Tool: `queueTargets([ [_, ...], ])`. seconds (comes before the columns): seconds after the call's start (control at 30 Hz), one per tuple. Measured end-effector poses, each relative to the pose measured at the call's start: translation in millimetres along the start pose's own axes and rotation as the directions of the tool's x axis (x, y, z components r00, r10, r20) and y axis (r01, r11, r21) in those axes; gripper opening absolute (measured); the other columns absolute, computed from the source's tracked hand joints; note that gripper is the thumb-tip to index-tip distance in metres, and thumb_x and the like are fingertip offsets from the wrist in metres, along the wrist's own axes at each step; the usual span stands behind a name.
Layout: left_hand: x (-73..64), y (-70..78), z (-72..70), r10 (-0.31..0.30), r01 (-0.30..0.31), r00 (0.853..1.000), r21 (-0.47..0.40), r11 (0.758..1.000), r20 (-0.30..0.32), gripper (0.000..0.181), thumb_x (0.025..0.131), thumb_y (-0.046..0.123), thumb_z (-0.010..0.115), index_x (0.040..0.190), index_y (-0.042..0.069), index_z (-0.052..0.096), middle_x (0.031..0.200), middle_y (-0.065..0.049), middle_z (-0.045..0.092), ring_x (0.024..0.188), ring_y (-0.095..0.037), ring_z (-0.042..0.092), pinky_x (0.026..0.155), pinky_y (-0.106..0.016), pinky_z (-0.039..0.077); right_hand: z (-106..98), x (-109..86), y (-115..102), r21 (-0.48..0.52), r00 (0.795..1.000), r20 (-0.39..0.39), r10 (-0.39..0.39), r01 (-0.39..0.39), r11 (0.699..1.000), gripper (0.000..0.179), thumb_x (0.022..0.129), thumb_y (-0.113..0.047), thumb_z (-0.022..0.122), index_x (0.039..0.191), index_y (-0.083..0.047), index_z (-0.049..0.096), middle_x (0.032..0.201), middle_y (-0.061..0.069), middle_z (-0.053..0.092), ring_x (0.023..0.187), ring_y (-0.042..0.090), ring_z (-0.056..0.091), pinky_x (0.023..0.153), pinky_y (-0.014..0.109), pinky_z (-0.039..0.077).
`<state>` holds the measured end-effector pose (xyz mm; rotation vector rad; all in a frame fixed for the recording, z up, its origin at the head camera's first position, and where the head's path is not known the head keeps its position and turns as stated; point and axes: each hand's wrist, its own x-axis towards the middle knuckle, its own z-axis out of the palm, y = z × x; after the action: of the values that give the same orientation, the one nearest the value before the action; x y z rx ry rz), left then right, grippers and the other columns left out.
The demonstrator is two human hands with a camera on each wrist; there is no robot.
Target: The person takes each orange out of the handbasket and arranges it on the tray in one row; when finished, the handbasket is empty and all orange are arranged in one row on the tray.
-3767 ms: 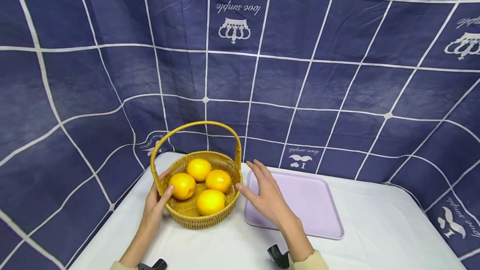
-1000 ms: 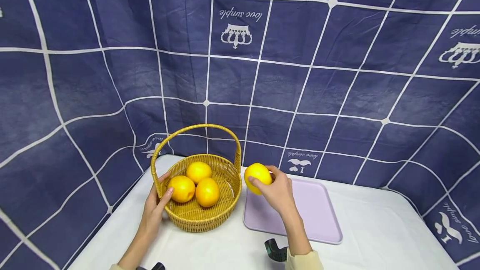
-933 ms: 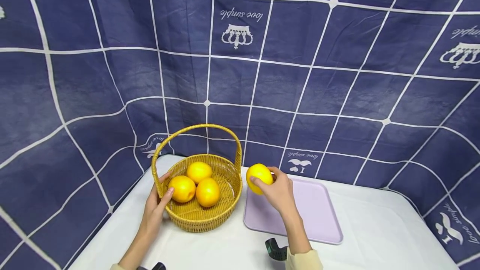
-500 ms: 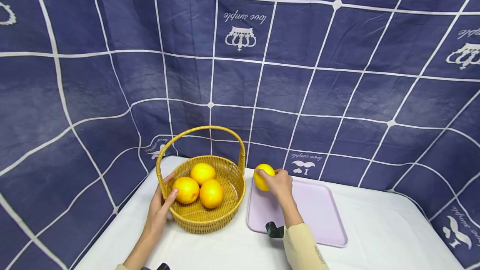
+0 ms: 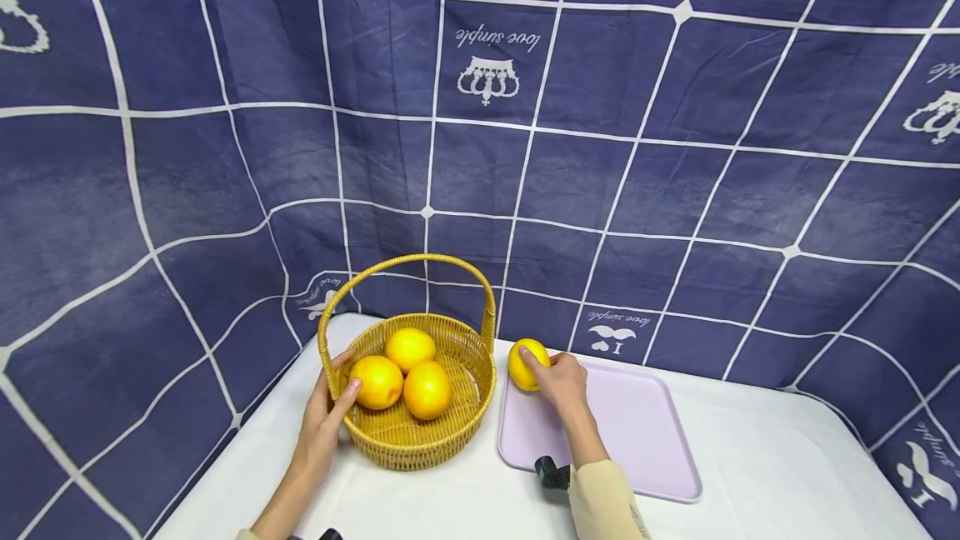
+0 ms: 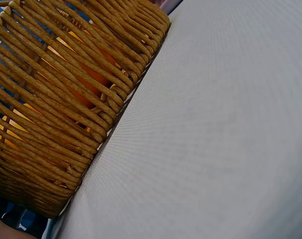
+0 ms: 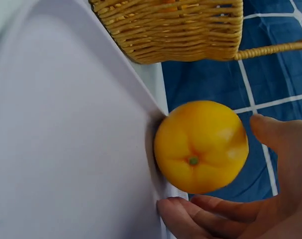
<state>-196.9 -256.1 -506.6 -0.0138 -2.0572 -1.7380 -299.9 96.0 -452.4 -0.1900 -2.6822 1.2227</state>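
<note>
My left hand (image 5: 321, 427) grips the left side of a round wicker basket (image 5: 408, 457), its thumb over the rim by the foot of the tall handle. Inside lie three yellow oranges (image 5: 427, 390), close together at the left; through the weave they also show in the left wrist view. Another orange (image 7: 200, 147) rests at the far left corner of a lilac tray (image 5: 637, 432), stem end showing. Around this orange is my right hand (image 5: 564, 382). In the right wrist view a small gap parts the thumb (image 7: 267, 130) from the peel, and the fingers (image 7: 205, 214) extend beneath.
A white cloth (image 5: 757, 440) covers the table. Behind it and along both sides hangs a dark blue curtain (image 5: 570, 173) with white grid lines. The basket stands just left of the tray.
One orange has left the basket in my right hand and come down onto the tray's far left corner; the thumb has parted from it. My left hand stays on the basket.
</note>
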Motion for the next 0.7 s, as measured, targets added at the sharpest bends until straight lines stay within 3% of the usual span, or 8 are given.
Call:
queueTargets([
  [0.1,0.2,0.5,0.7,0.005,-0.005,1.000,-0.011,1.000,-0.002,0.050,0.109,0.022,0.054,0.158,0.017,0.045,0.165,-0.008,0.043,0.146,0.001,0.038,0.112,-0.002,0.027,-4,-5.3,1,0.007,1.000,0.016,-0.001,0.000,1.000,0.068,0.098,-0.056,0.065,0.112,0.010,0.073,0.111,0.027,0.074,0.115,0.049,0.061,0.098,0.057,0.052],
  [0.27,1.4,0.7,1.6,0.022,-0.023,1.000,-0.011,1.000,-0.006,0.049,0.109,0.020,0.055,0.157,0.016,0.045,0.164,-0.009,0.044,0.146,0.000,0.039,0.113,-0.003,0.027,-14,-16.0,-3,0.026,0.999,0.006,-0.038,0.038,0.999,0.066,0.106,-0.054,0.054,0.120,0.008,0.071,0.112,0.025,0.076,0.114,0.047,0.066,0.097,0.056,0.054],
  [0.47,1.6,-0.2,2.0,0.022,-0.022,1.000,0.001,1.000,-0.006,0.049,0.109,0.022,0.055,0.157,0.017,0.046,0.164,-0.009,0.045,0.145,0.001,0.039,0.112,-0.002,0.026,-24,-28.3,-8,0.054,0.996,-0.039,-0.085,0.088,0.995,0.058,0.107,-0.052,0.054,0.117,0.002,0.074,0.109,0.018,0.078,0.107,0.037,0.070,0.096,0.051,0.055],
  [0.7,1.6,-1.2,0.8,0.024,-0.024,1.000,0.018,1.000,-0.016,0.049,0.108,0.022,0.055,0.157,0.018,0.047,0.163,-0.008,0.046,0.146,-0.002,0.040,0.113,-0.003,0.026,-30,-37.7,-12,0.050,0.993,-0.002,-0.121,0.121,0.991,0.053,0.106,-0.050,0.057,0.115,-0.001,0.076,0.105,0.013,0.079,0.100,0.030,0.072,0.091,0.047,0.057],
])
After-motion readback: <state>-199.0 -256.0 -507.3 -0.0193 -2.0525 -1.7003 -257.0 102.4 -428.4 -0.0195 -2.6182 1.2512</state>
